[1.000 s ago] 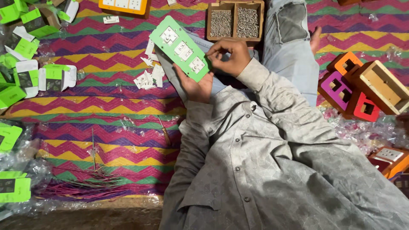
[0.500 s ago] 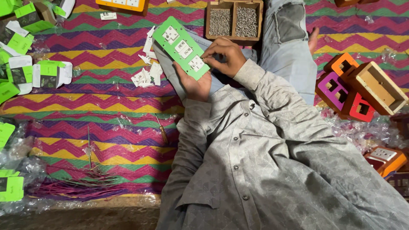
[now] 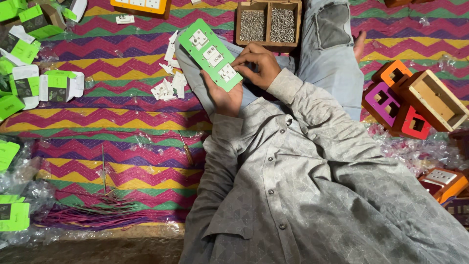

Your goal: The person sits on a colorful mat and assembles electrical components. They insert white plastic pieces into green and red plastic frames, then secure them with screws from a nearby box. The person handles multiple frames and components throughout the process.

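light: dim, even | shadows: soft | focus: sharp | edges: slightly darker

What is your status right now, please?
Left hand holds green panel. Right hand fingertips on its nearest white socket. Screw box beyond; nothing blocking.

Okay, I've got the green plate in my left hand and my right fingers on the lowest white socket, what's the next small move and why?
Probably press that socket flush into the green plate with the right hand. The left hand supports the plate from beneath, and the fingertips already rest on that socket, so seating it seems likeliest.
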`<state>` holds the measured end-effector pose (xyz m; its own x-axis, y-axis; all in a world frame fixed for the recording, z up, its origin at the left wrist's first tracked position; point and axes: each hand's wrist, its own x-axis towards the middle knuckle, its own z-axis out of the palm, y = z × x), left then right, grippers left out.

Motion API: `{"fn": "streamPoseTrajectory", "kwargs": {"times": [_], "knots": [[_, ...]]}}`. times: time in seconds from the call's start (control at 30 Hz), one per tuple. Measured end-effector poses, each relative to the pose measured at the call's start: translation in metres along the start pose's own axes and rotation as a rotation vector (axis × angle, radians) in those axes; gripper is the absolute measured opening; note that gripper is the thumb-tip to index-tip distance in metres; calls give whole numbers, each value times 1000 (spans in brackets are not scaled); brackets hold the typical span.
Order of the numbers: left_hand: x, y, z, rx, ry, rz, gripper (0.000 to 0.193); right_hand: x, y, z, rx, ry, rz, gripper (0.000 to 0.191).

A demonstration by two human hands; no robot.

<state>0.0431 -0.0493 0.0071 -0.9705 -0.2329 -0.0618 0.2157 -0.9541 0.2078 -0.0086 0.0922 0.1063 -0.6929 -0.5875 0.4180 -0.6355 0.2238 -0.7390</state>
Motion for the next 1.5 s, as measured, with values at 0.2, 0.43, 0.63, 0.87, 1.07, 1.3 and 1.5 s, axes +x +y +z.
{"fn": "streamPoseTrajectory", "kwargs": {"times": [0.2,0.43,0.63,0.87,1.07,1.3,1.5], "knots": [[1,-2,-6,0,-5,7,64,-1,4,2,16,0,42,17],[1,-3,-6,-53,-65,-4,63,-3,8,2,-18,23,18,21],[-1,1,4,30,7,44,65,-8,7,-5,50,-71,24,35],[0,2,3,15,-66,19,66,-10,4,-9,66,-45,26,31],[-4,3,9,24,-29,13,68,-10,10,-8,-8,-91,-38,37],[-4,2,15,38,-159,4,67,-11,19,-6,44,-70,-3,47],[-3,1,11,3,1,3,67,-11,19,-7,-37,-59,-11,24]]}}
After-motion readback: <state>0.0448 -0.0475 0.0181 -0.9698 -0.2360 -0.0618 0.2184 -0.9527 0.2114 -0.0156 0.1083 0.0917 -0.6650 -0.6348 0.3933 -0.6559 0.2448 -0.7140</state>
